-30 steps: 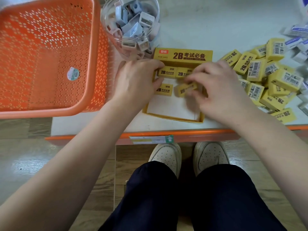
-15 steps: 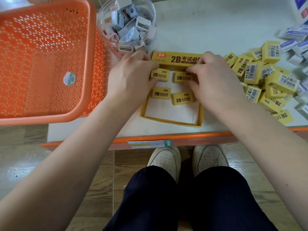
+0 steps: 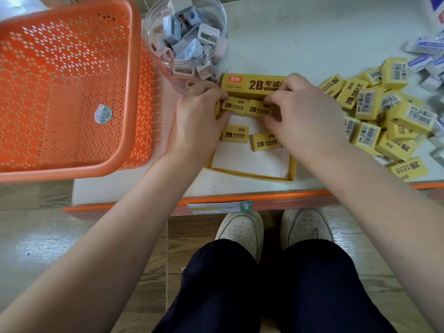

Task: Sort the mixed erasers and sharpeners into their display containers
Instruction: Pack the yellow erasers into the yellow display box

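My left hand (image 3: 199,121) pinches a yellow 2B eraser (image 3: 234,106) against the display box's (image 3: 249,174) back wall, and my right hand (image 3: 305,116) grips a second eraser (image 3: 258,108) touching it. Two more erasers (image 3: 235,134) lie nearer me (slightly apart), with bare box floor from them to the front rim. The loose eraser pile (image 3: 365,105) sits just right of the box.

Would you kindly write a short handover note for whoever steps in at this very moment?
Left hand pinches the back-row left eraser; right hand pinches the back-row right eraser, both inside the yellow display box.
Done: four erasers are in the box, counting the two front-row erasers; sharpeners sit in the clear jar.
Left: the loose yellow erasers heaped right of the box, and blurred white-and-blue pieces beyond them.
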A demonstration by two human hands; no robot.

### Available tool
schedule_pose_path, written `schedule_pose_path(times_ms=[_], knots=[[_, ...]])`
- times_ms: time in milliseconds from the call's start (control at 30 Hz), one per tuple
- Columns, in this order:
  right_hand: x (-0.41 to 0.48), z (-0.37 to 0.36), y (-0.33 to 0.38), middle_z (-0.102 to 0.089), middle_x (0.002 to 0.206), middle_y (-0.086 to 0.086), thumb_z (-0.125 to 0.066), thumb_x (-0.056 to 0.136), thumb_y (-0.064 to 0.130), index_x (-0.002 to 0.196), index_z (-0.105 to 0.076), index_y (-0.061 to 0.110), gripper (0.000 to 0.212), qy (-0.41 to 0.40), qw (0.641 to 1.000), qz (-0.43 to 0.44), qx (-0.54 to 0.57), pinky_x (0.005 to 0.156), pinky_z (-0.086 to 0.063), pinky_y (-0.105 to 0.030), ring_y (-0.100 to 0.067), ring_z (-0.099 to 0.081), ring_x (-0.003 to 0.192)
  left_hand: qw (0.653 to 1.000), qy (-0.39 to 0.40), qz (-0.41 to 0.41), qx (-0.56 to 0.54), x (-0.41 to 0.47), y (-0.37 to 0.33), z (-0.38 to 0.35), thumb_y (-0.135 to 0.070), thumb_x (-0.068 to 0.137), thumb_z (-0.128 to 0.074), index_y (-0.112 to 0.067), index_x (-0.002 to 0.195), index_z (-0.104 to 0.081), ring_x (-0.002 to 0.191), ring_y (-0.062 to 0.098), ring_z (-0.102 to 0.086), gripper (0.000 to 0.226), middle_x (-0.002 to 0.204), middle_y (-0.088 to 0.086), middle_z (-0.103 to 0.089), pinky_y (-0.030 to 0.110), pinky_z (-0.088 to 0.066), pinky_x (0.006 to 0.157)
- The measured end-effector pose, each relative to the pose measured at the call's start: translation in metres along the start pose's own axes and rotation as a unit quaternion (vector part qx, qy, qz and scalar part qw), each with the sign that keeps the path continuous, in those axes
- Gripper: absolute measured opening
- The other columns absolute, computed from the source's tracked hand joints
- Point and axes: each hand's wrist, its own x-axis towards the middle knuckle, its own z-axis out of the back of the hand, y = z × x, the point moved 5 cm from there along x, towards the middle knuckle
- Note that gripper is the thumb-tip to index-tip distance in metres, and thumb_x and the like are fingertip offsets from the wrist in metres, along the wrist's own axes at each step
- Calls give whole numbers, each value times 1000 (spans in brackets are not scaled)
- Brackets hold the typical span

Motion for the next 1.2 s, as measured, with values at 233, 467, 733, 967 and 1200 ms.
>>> schedule_pose_path(times_ms=[233,467,733,967,1200], knots=[[-2,-2,0,-57,100,-4,-51,94,32,110,-68,26,24,-10,999,-22,37,68,-42,-34,-27,-54,96,998,-17,64,-25,-3,-2,-3,-17,79,-72,-8,106,-71,95,19,-63,28,110,3,-67,33,-51,88],[-13,10,-11,-60,103,-1,-59,89,28,112,-68,23,26,-1,990,5,138,88,-36,-29,-23,-50,101,997,8,81,-16,-4,-3,3,-20,84,-66,-16,113,-69,93,18,-64,30,108,0,-69,31,-51,88],[-27,4,-7,-56,118,11,-60,82,47,122,-58,33,43,116,992,50,8,94,-26,-40,-19,-33,111,997,5,74,19,-9,0,-2,-24,87,-61,-22,119,-66,97,24,-62,33,106,4,-70,36,-49,84],[-17,24,-22,-58,115,-4,-62,83,30,114,-64,19,33,53,999,-9,0,94,-32,-43,-29,-37,113,998,-1,62,23,-11,-2,-1,-16,88,-59,-18,120,-66,95,24,-60,32,106,4,-70,28,-43,82],[-2,20,-18,-56,112,-9,-58,88,28,113,-63,16,28,29,996,-24,-84,88,-29,-42,-31,-38,113,999,-26,24,-8,-14,-11,5,-1,81,-61,-6,105,-72,74,9,-49,27,91,7,-72,8,-27,69]])
